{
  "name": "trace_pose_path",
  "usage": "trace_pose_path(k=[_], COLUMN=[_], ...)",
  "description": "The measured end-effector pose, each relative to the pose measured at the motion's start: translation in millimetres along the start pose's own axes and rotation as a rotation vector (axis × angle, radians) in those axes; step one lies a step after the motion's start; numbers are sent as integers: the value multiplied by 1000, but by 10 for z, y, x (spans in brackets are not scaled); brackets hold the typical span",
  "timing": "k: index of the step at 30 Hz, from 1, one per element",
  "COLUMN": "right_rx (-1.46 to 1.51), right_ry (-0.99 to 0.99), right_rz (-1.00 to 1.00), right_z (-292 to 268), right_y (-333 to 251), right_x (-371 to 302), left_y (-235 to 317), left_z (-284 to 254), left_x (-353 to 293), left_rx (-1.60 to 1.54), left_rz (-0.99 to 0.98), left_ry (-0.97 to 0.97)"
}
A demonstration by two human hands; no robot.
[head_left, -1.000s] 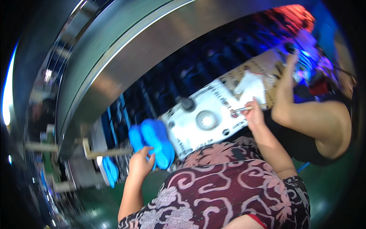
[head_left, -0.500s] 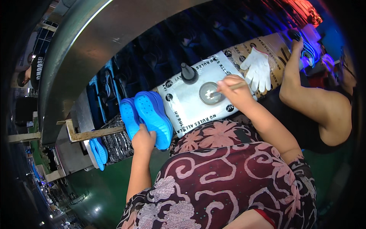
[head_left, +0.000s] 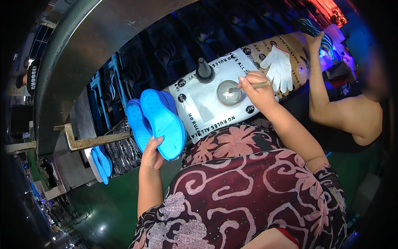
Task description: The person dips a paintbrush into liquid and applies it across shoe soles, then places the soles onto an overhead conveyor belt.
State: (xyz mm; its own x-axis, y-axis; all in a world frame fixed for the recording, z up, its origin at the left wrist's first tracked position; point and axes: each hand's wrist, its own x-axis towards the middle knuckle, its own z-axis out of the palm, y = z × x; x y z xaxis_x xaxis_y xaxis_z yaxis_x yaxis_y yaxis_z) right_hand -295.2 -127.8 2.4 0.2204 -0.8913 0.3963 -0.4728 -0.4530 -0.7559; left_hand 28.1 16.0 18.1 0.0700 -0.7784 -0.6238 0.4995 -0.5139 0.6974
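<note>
My left hand (head_left: 151, 156) is closed on the heel end of blue shoe soles (head_left: 165, 124), thumb lying on the upper face of the front one. Another blue sole (head_left: 137, 124) sits beside it at the left, and a darker blue edge shows behind. Over a round bowl (head_left: 226, 102) with whitish stuff in it, my right hand (head_left: 259, 92) grips a brush (head_left: 262, 85) by its wooden handle. The brush's tip is inside the bowl, near its right side. Behind the bowl stands a dark cone-topped bottle (head_left: 205, 71).
Bowl and bottle rest on a surface covered in white printed wrap (head_left: 207, 110). A white glove (head_left: 278, 68) lies on brown wrap at the right. Another person's hand (head_left: 315, 41) holds a dark piece. A metal housing (head_left: 95, 41) overhangs a conveyor; blue soles (head_left: 102, 164) lie at left.
My left hand has turned the front blue sole, so its upper face shows more fully and stands apart from the other. The brush has shifted toward the bowl's right side.
</note>
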Motion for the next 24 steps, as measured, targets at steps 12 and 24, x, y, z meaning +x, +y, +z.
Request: trace_pose_path(k=[12, 24], right_rx=[-112, 459], right_ry=[-39, 55], right_rz=[-86, 233], right_z=[69, -241], right_y=[120, -583], right_x=[-120, -129], left_y=[-56, -95], left_z=[650, 942], left_x=[-25, 164], left_rx=[271, 578], left_rz=[399, 869], left_ry=[-68, 95])
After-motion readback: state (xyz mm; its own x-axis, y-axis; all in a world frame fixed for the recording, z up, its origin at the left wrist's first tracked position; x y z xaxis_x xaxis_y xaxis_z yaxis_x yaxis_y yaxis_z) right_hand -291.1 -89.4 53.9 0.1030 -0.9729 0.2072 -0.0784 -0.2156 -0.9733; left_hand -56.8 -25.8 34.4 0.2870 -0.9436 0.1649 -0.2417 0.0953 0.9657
